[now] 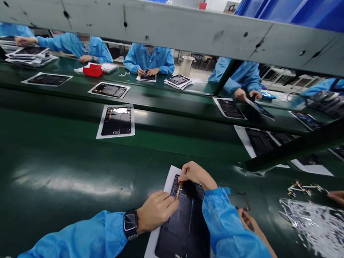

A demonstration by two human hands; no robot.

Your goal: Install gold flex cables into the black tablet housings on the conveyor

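While pinching the thin orange flex strip [178, 190] between the clenched left grip [155, 210] and the closed fingertips of the right grip [196, 174], best to work slowly and low, without tugging, just over the upper end of the black tablet housing [184, 231], on white paper [151, 250] on the green table [60, 215].

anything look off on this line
Yes: the loose heap of white strips lying right on the green bench, right of the dark tablet housing. It looks odd because it's a scattered tangle with no container, while the housings sit neatly on paper sheets.
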